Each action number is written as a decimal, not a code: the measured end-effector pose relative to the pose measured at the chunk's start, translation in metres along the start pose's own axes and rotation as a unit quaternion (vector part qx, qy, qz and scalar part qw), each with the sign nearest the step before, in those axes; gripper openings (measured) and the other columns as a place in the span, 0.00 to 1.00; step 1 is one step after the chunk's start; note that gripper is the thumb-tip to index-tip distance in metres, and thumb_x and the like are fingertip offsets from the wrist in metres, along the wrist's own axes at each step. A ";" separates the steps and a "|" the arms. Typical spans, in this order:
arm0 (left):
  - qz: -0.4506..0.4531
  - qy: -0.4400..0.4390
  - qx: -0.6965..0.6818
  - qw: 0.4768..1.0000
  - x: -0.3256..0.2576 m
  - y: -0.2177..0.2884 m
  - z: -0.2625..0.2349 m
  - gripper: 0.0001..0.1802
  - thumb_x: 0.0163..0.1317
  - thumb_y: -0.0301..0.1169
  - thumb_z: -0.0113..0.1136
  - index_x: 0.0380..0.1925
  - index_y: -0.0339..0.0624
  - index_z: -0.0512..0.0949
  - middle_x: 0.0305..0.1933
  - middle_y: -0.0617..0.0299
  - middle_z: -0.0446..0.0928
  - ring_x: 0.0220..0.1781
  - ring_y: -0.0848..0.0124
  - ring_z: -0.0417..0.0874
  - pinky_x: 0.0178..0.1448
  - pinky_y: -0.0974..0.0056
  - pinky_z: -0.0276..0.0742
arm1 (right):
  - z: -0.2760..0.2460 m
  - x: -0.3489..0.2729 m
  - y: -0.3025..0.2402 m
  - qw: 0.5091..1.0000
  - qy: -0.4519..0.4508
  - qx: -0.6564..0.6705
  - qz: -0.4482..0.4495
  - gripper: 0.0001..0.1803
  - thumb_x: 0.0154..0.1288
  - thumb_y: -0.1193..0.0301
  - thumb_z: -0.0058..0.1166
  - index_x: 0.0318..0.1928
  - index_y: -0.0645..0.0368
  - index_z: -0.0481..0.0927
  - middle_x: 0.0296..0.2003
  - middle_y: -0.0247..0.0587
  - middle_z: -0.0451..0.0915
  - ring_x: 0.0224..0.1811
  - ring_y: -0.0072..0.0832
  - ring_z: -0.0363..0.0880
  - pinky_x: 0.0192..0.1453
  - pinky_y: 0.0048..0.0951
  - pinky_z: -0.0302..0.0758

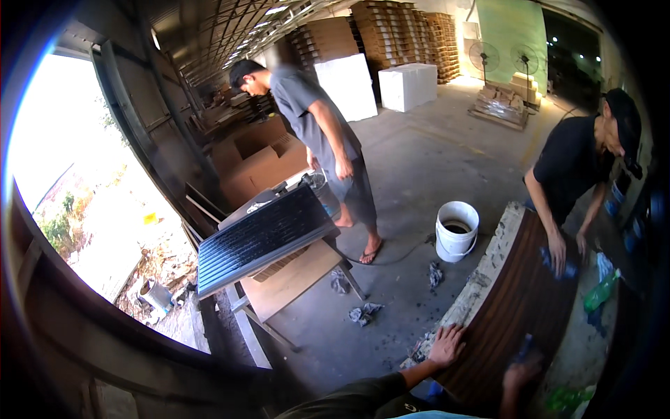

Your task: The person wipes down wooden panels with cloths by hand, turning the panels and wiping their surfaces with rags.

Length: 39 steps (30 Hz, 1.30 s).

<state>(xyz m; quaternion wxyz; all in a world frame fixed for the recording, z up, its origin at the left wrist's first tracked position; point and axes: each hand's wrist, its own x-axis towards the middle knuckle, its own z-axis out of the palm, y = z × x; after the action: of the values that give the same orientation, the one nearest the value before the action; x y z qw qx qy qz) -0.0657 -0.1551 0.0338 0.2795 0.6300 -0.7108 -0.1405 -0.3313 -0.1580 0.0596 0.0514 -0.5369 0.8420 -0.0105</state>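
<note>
A dark brown ribbed wood panel (513,307) lies in front of me on a pale, stained work table (483,271). My left hand (447,346) rests on the panel's near left edge, fingers spread. Over the panel's near right part is my right hand (522,371), blurred, closed round a blue rag (525,345). Across the table a co-worker in a black shirt (569,164) leans over the same panel and presses another blue rag (558,264) on its far right part. A green bottle-like item (601,292) lies on the table to the right.
A white bucket (457,234) with dark contents stands on the floor beyond the table. Crumpled grey rags (364,314) lie on the floor. Left, a black ribbed panel (262,234) rests on a wooden stand (289,283), another person (303,105) beside it. Stacked pallets (391,35) rise behind.
</note>
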 end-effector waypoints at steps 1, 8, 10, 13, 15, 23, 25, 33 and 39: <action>0.006 -0.015 -0.004 1.000 -0.002 0.004 0.003 0.28 0.65 0.42 0.47 0.64 0.47 0.60 0.67 0.57 0.61 0.71 0.59 0.56 0.71 0.44 0.46 | 0.037 -0.016 -0.008 0.989 0.103 0.075 -0.073 0.32 0.66 0.63 0.43 0.67 0.63 0.56 0.68 0.56 0.54 0.71 0.51 0.48 0.72 0.53 0.43; 0.169 0.244 0.130 0.946 0.007 -0.082 0.043 0.21 0.63 0.34 0.52 0.53 0.34 0.71 0.49 0.53 0.77 0.50 0.57 0.78 0.56 0.50 0.71 | -0.013 -0.095 -0.076 0.928 0.044 0.185 -0.321 0.38 0.51 0.69 0.56 0.64 0.65 0.62 0.69 0.52 0.53 0.73 0.44 0.46 0.74 0.50 0.43; 0.261 0.333 0.184 0.887 0.024 -0.052 0.011 0.21 0.64 0.37 0.54 0.53 0.36 0.71 0.45 0.53 0.79 0.44 0.57 0.80 0.51 0.53 0.74 | -0.020 -0.054 -0.015 0.963 0.101 0.152 -0.200 0.33 0.55 0.69 0.53 0.63 0.63 0.63 0.68 0.52 0.55 0.72 0.44 0.48 0.73 0.48 0.46; 0.075 0.070 0.044 0.994 0.030 -0.011 -0.003 0.23 0.64 0.40 0.49 0.57 0.43 0.69 0.59 0.54 0.71 0.64 0.58 0.66 0.67 0.49 0.51 | -0.008 -0.004 0.061 0.975 0.192 0.102 -0.051 0.32 0.55 0.70 0.53 0.61 0.66 0.65 0.65 0.57 0.59 0.70 0.48 0.53 0.70 0.51 0.52; 0.070 0.046 0.031 0.996 0.024 -0.002 0.003 0.24 0.65 0.42 0.46 0.58 0.44 0.68 0.60 0.56 0.69 0.67 0.59 0.63 0.69 0.49 0.47 | -0.003 -0.029 0.055 0.982 0.158 0.093 -0.049 0.32 0.54 0.70 0.51 0.61 0.68 0.64 0.65 0.59 0.59 0.70 0.49 0.52 0.70 0.53 0.51; 0.081 0.040 0.024 0.996 0.014 -0.009 -0.002 0.25 0.67 0.44 0.41 0.58 0.43 0.68 0.61 0.55 0.69 0.66 0.58 0.63 0.69 0.50 0.48 | 0.023 -0.134 -0.018 0.957 0.118 0.203 -0.172 0.34 0.49 0.67 0.54 0.61 0.61 0.68 0.65 0.49 0.62 0.71 0.42 0.52 0.69 0.53 0.52; 0.083 0.041 0.043 0.995 0.013 -0.008 -0.004 0.25 0.67 0.44 0.41 0.59 0.43 0.68 0.61 0.55 0.69 0.66 0.58 0.63 0.69 0.50 0.48 | 0.000 -0.107 0.022 0.974 0.154 0.144 -0.079 0.34 0.51 0.69 0.53 0.62 0.62 0.66 0.65 0.49 0.61 0.72 0.41 0.51 0.70 0.53 0.51; 0.057 0.028 0.051 0.997 0.017 -0.012 0.001 0.27 0.67 0.42 0.43 0.62 0.42 0.63 0.63 0.53 0.65 0.68 0.57 0.60 0.70 0.48 0.46 | -0.004 -0.077 0.016 0.990 0.128 0.066 -0.006 0.34 0.54 0.68 0.53 0.63 0.64 0.64 0.67 0.51 0.57 0.72 0.43 0.50 0.72 0.53 0.45; 0.043 0.002 0.102 0.994 0.016 -0.016 0.002 0.27 0.67 0.44 0.44 0.62 0.41 0.65 0.67 0.53 0.62 0.71 0.56 0.56 0.71 0.47 0.45 | 0.001 -0.119 -0.069 0.927 0.021 0.205 -0.312 0.39 0.49 0.59 0.59 0.64 0.55 0.65 0.67 0.47 0.57 0.72 0.41 0.50 0.71 0.53 0.48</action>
<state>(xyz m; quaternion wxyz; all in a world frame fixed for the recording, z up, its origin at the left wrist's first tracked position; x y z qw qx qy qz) -0.0546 -0.1741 0.0270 0.2210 0.6243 -0.7474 -0.0533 -0.2193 -0.0792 0.0730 0.1366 -0.7496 0.6126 -0.2102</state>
